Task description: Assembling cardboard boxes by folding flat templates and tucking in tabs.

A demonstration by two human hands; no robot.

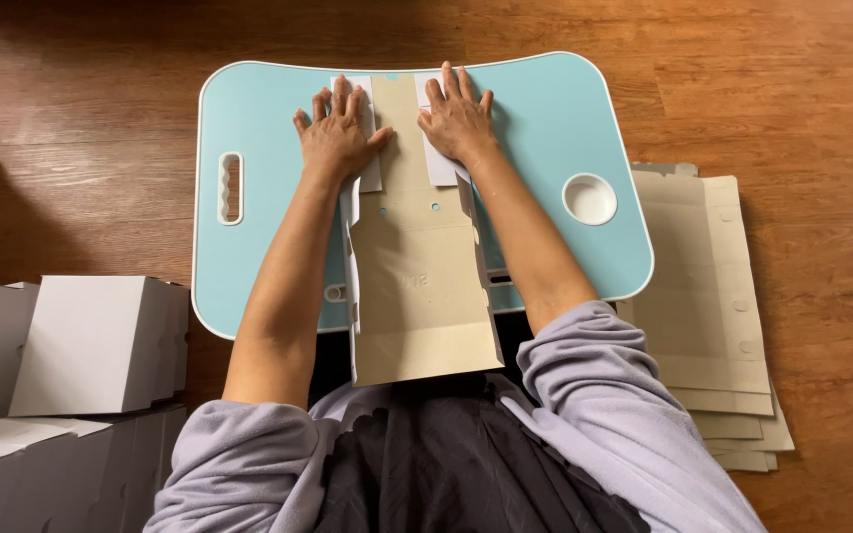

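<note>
A flat brown cardboard box blank (417, 276) lies lengthwise on a light blue lap table (555, 128), its near end hanging over the table's front edge. My left hand (336, 133) presses flat on the blank's left white side flap (372, 168) near the far end. My right hand (458, 116) presses flat on the right white flap (440, 168). Both hands have fingers spread and hold nothing.
Assembled white boxes (91, 345) stand stacked on the wooden floor at the left. A pile of flat cardboard blanks (708, 316) lies on the floor at the right. The table has a handle slot (231, 188) on the left and a round cup recess (589, 197) on the right.
</note>
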